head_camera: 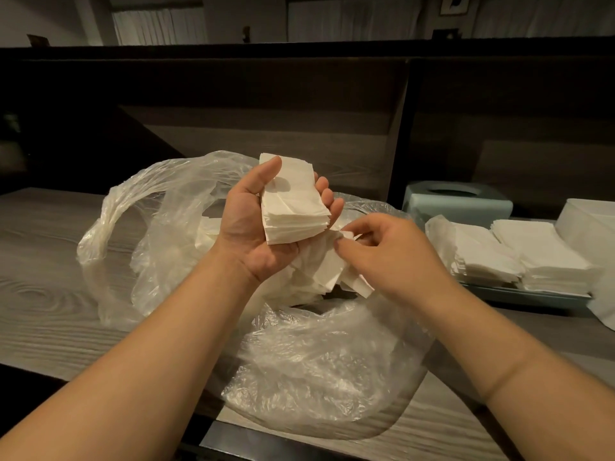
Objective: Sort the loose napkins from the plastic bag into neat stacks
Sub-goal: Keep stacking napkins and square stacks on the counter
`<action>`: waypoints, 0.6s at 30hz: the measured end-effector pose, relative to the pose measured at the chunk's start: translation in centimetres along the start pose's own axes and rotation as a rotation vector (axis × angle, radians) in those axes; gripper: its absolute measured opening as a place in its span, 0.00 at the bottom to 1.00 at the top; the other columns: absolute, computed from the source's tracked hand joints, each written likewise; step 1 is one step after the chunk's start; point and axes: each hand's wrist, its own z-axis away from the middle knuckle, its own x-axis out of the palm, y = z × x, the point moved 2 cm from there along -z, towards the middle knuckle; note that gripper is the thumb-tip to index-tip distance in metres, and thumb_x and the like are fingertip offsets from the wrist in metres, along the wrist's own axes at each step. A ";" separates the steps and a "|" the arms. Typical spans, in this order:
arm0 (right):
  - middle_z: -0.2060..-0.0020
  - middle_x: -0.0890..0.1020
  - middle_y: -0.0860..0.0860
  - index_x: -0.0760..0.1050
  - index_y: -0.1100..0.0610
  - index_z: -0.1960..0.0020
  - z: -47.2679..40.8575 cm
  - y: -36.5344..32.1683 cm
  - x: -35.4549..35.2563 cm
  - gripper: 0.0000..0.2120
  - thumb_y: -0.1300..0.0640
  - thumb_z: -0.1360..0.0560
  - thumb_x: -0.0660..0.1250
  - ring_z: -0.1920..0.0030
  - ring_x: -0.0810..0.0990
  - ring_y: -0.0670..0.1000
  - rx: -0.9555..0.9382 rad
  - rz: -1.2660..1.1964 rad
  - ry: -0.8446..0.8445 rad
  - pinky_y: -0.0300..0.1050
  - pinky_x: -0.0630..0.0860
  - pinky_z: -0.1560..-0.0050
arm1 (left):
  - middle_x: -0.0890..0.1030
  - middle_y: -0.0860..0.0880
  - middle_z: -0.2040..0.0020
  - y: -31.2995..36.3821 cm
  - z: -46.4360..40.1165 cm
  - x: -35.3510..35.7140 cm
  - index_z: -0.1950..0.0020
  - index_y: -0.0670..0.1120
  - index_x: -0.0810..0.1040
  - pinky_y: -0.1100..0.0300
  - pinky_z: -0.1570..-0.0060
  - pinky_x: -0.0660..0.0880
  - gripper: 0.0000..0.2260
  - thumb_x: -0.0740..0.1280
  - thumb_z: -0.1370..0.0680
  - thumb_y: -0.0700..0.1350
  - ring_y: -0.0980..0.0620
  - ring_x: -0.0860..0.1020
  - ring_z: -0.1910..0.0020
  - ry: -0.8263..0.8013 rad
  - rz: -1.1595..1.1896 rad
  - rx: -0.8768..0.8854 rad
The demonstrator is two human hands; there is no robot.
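My left hand (248, 224) is raised palm up over the clear plastic bag (319, 361) and holds a squared stack of white napkins (293, 207), thumb on top and fingers curled round its far side. Just right of it, my right hand (386, 257) pinches the corner of one loose napkin (327, 267) between thumb and fingertips. That napkin lies on a jumbled heap of loose napkins (306, 284) inside the bag's open mouth. The bag sits crumpled on a wood-grain counter (43, 261).
At the right, two neat napkin stacks (519, 257) lie on a pale blue tray (532, 296). A pale blue tissue box (456, 201) stands behind them, and a white package (592, 224) at the far right. A dark partition wall (266, 104) runs behind the counter.
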 end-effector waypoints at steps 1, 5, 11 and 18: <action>0.68 0.83 0.40 0.80 0.43 0.53 0.0 0.1 0.1 0.09 0.41 0.30 0.71 0.61 0.81 0.44 0.014 0.012 -0.048 0.63 0.76 0.41 | 0.81 0.41 0.48 0.0 0.0 0.0 0.36 0.38 0.76 0.43 0.44 0.82 0.23 0.70 0.24 0.52 0.43 0.83 0.53 -0.001 0.000 -0.004; 0.66 0.84 0.41 0.80 0.44 0.58 0.1 0.1 0.5 0.04 0.45 0.30 0.73 0.58 0.83 0.48 0.037 0.077 -0.103 0.65 0.76 0.41 | 0.81 0.40 0.49 0.0 0.0 -0.1 0.35 0.38 0.76 0.42 0.43 0.81 0.23 0.70 0.24 0.51 0.43 0.83 0.53 0.003 -0.002 -0.009; 0.60 0.83 0.51 0.79 0.52 0.53 0.0 -0.4 -1.3 0.01 0.57 0.24 0.69 0.60 0.82 0.49 0.056 -0.261 0.070 0.46 0.78 0.62 | 0.81 0.41 0.48 0.0 -0.1 -0.1 0.34 0.39 0.76 0.41 0.43 0.81 0.23 0.71 0.24 0.51 0.43 0.84 0.53 0.032 0.017 -0.012; 0.59 0.84 0.54 0.83 0.54 0.65 -0.1 -0.7 -3.8 0.11 0.63 0.29 0.63 0.53 0.83 0.55 0.105 -0.944 -0.129 0.51 0.77 0.50 | 0.82 0.40 0.47 -0.1 0.0 0.0 0.33 0.39 0.76 0.44 0.44 0.82 0.24 0.71 0.25 0.52 0.43 0.84 0.53 0.050 -0.013 -0.031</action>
